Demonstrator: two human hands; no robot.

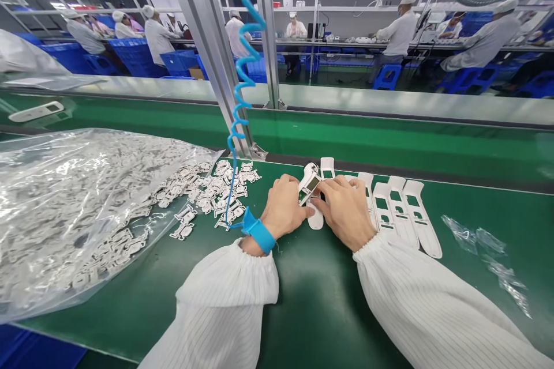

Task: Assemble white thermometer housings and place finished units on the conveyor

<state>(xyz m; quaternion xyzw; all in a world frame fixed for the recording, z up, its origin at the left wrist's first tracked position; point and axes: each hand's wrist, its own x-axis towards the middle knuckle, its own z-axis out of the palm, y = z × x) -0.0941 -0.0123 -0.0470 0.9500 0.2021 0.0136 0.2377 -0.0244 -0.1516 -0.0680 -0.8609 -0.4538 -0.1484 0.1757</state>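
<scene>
Between my two hands is a white plastic device casing (309, 182) with a small grey screen, its upper part tilted. My left hand (283, 204) grips it from the left with thumb and fingers closed in. On the other side my right hand (346, 210) has its fingertips closed on the same casing. A rounded white end (316, 218) shows below the fingers; whether it belongs to that casing I cannot tell. Just behind my right hand lies a white shell with a window (328, 162). More long white shells (422, 216) lie in a row to its right, partly covered by my hand and sleeve.
A big clear bag (86, 184) of small white frames lies at left, with several loose frames (220, 184) beside it. A blue coiled cord (246, 60) runs to my left wristband (259, 235). Plastic scraps (493, 248) lie at right. Behind are a metal post (208, 40) and green conveyor (367, 138).
</scene>
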